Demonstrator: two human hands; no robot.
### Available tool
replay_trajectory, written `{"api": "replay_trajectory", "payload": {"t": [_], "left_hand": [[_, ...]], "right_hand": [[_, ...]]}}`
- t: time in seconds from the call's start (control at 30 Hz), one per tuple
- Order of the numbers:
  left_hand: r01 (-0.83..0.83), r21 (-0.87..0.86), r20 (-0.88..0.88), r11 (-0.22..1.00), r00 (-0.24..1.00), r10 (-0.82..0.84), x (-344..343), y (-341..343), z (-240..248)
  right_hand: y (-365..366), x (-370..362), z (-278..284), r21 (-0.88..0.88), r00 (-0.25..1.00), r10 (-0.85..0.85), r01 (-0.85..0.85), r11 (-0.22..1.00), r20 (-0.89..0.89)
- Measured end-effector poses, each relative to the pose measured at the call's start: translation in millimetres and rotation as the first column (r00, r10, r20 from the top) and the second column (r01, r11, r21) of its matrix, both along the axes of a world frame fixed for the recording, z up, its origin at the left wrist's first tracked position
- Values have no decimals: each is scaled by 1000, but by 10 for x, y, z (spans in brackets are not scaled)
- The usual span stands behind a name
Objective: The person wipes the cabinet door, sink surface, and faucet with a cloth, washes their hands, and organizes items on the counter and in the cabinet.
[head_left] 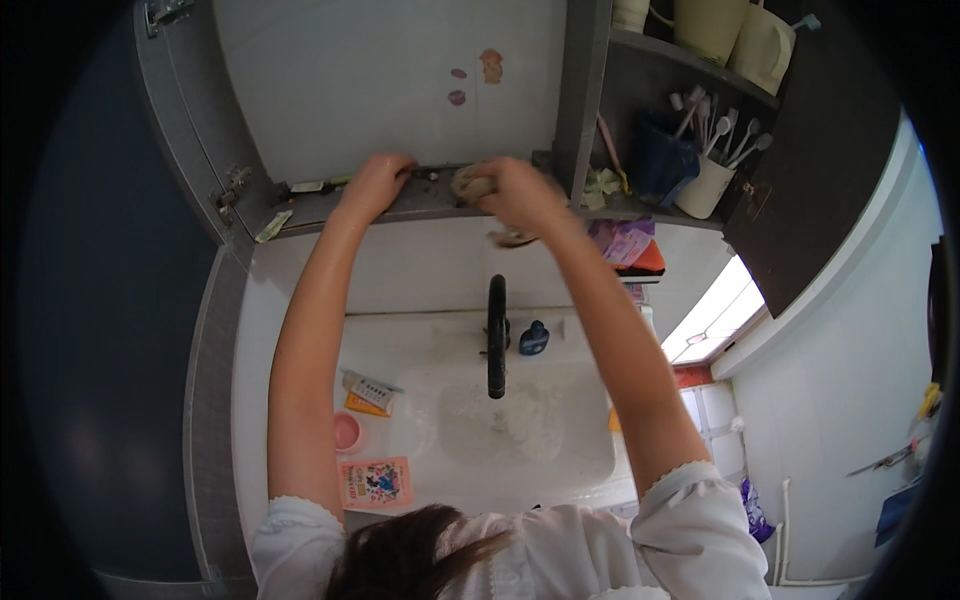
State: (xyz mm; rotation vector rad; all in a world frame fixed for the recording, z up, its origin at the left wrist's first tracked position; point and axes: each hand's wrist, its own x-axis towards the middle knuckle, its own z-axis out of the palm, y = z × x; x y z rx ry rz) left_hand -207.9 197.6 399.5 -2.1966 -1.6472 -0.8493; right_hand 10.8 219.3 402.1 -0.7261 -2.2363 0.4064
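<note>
1. A beige cloth [470, 185] is held closed in the right hand's grip [522, 192] at the cabinet shelf [430, 204].
2. The left hand's grip [384, 182] is placed toward the shelf's back; whether anything is grasped there cannot be told.
3. Below, a white sink [460, 475] is overhung by a black faucet [496, 345].

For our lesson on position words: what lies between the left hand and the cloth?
In the head view, grey shelf lies between the left hand and the cloth, with a few small bits on it, too small to identify.
</note>
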Motion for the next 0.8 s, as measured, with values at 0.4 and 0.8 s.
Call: {"api": "replay_trajectory", "payload": {"t": [0.4, 0.8], "left_hand": [[-126, 344, 202, 931, 978, 58, 13, -459, -256], [-185, 499, 88, 846, 983, 163, 26, -617, -708]], "right_hand": [[-90, -142, 20, 93, 995, 101, -100, 991, -13], [-100, -395, -29, 143, 989, 148, -150, 978, 25]]}}
